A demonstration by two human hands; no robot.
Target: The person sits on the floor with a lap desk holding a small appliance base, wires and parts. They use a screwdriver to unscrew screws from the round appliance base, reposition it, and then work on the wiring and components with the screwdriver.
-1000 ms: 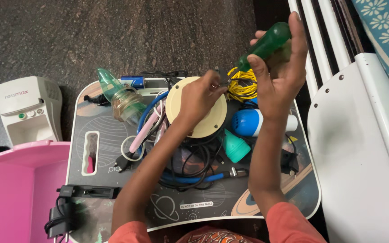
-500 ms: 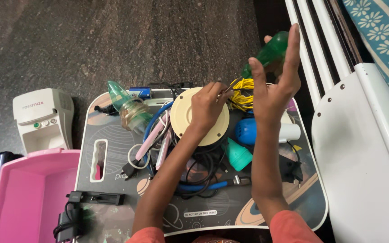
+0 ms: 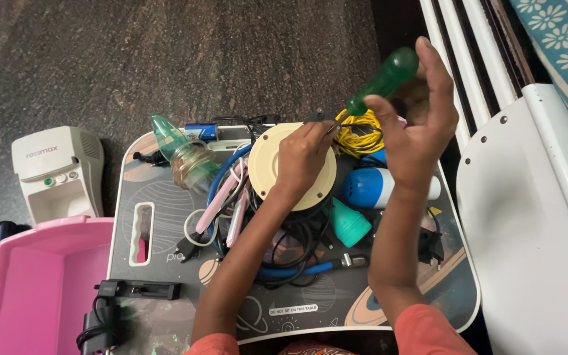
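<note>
My right hand point(image 3: 419, 125) grips a screwdriver with a translucent green handle point(image 3: 384, 79), raised over the far right of a small dark lap table point(image 3: 165, 204). Its shaft slants down to the left toward my left hand point(image 3: 305, 154). The left hand's fingers pinch around the shaft tip, and the hand rests on a round cream disc point(image 3: 271, 164). A yellow coiled wire point(image 3: 356, 135) lies just behind the two hands. A blue and white cylinder point(image 3: 373, 187) and a teal cone point(image 3: 348, 223) lie under my right wrist.
A clear mask with a green top point(image 3: 182, 151), pink tools point(image 3: 225, 204), black and blue cables point(image 3: 297, 263) and a black clip point(image 3: 138, 289) crowd the table. A white box-shaped device point(image 3: 57, 171) and a pink tub point(image 3: 34, 283) sit left. White furniture point(image 3: 534, 217) stands right.
My right hand has shifted slightly while keeping hold of the green screwdriver. The camera view has drifted, so the table sits further right in the frame. My left hand stays on the cream disc.
</note>
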